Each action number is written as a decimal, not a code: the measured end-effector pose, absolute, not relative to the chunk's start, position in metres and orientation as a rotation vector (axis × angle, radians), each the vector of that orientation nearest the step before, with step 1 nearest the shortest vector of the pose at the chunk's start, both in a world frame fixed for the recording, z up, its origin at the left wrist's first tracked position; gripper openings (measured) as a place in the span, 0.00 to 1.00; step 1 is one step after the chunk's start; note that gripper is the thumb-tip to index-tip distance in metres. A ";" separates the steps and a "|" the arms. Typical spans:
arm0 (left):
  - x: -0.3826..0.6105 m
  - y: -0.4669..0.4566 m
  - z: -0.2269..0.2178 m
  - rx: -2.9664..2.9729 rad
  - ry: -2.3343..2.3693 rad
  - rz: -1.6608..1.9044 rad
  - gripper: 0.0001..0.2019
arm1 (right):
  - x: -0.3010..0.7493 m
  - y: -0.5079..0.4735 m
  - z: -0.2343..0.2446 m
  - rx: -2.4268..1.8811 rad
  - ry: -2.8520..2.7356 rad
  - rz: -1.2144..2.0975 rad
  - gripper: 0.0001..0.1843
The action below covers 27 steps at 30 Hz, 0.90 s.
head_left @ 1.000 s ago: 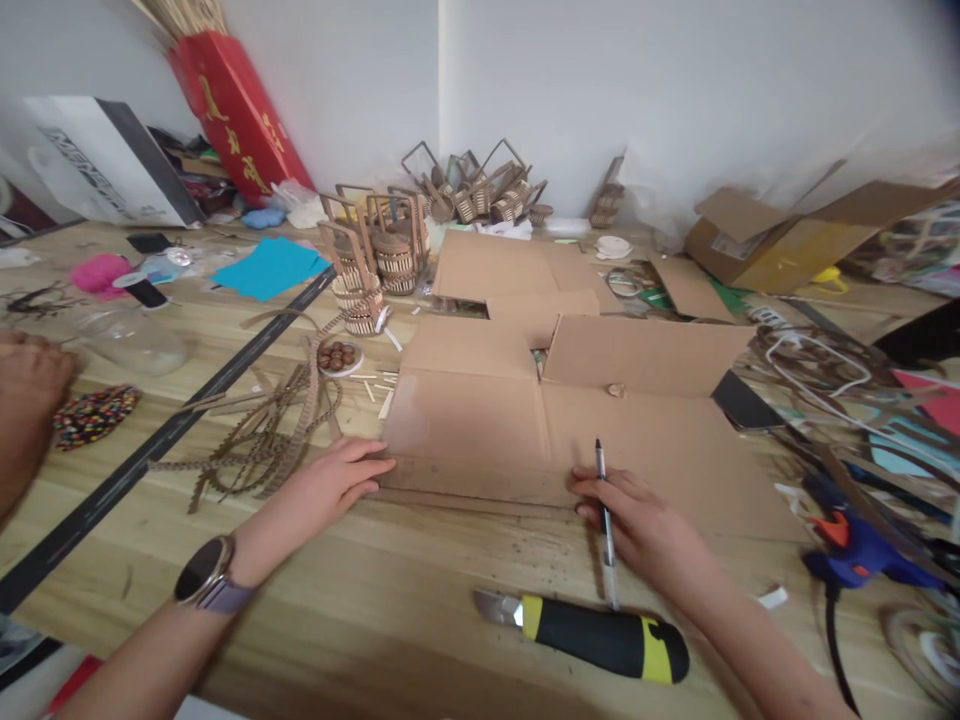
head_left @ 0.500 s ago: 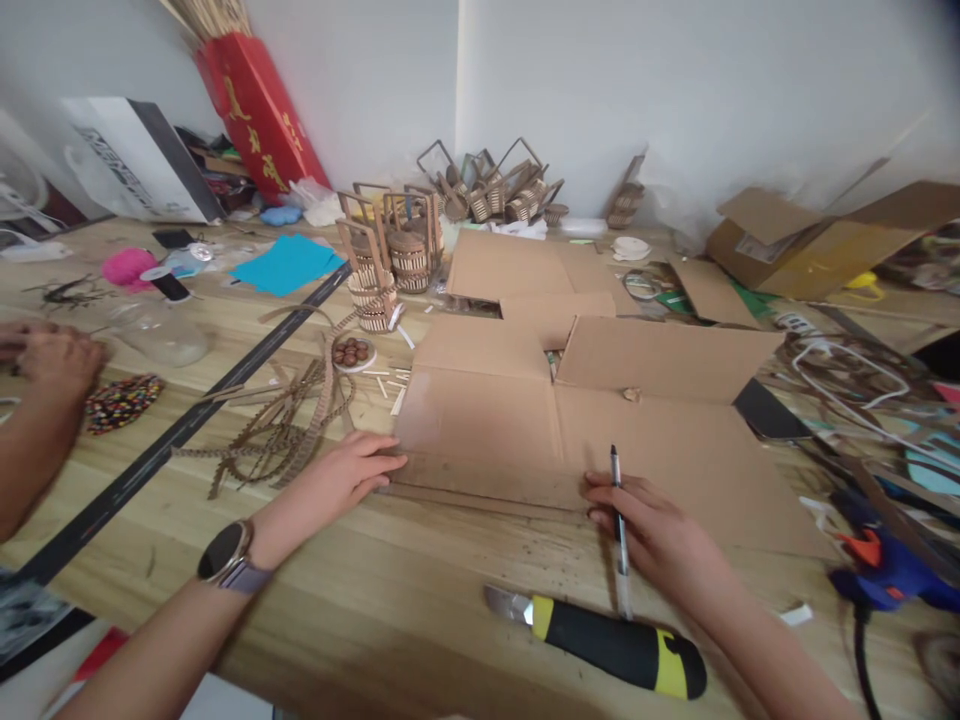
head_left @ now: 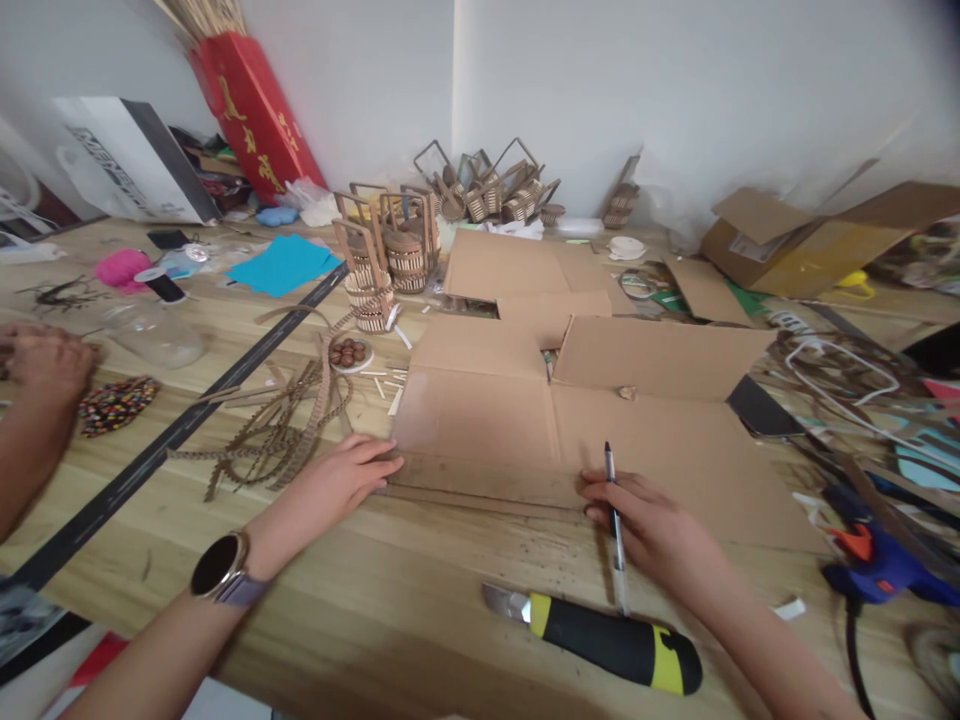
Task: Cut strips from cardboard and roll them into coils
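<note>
Cardboard (head_left: 480,415) lies across the middle of the bench (head_left: 405,600). The left hand (head_left: 364,465) is at its near left corner; the right hand (head_left: 645,515) is at its near edge, with a pen (head_left: 613,520) in its fingers. Before the cardboard, toward the bench's near edge, lies a knife (head_left: 592,638). Left of the cardboard lie curled strips (head_left: 270,435), a dish (head_left: 367,362) of balls (head_left: 347,352) behind them. Baskets (head_left: 407,265) stand behind the dish; a box (head_left: 757,255) stands toward the back edge, right. Farther left lie beads (head_left: 116,405), beside a co-worker's hand (head_left: 56,358). A glue gun (head_left: 885,560) lies toward the right edge.
</note>
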<state>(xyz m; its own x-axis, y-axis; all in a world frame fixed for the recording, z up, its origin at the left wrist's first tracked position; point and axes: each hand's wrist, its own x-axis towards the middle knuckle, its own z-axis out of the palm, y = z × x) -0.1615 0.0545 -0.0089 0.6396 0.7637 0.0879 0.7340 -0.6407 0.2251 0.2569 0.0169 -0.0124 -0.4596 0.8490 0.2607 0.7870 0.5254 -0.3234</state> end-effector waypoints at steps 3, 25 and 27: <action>-0.161 0.054 -0.009 2.724 1.240 0.235 0.17 | 0.257 0.017 -0.012 -1.360 -2.379 0.224 0.10; -0.157 0.050 0.000 2.794 1.227 0.197 0.16 | 0.256 0.020 -0.007 -1.366 -2.432 0.188 0.11; -0.158 0.050 -0.002 2.792 1.230 0.215 0.16 | 0.256 0.020 -0.007 -1.364 -2.427 0.204 0.11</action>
